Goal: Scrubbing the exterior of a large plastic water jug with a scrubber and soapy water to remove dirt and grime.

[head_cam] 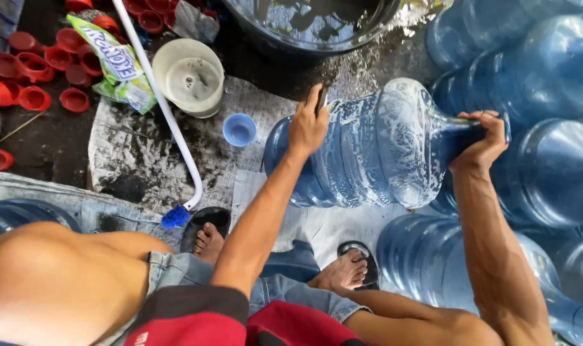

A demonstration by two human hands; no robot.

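A big blue water jug (375, 147) lies on its side in front of me, wet and streaked with foam inside. My left hand (307, 125) rests on the jug's bottom end and pinches a small dark object against it. My right hand (484, 144) is closed around the jug's neck on the right. My two feet in sandals (352, 269) show below the jug.
Many more blue jugs (548, 173) crowd the right side. A dark water tub (311, 25) stands at the top. A white-handled brush (170, 128), a white bowl (189, 77), a small blue cap (239, 130), a detergent bag (115, 64) and several red caps (35, 70) lie at left.
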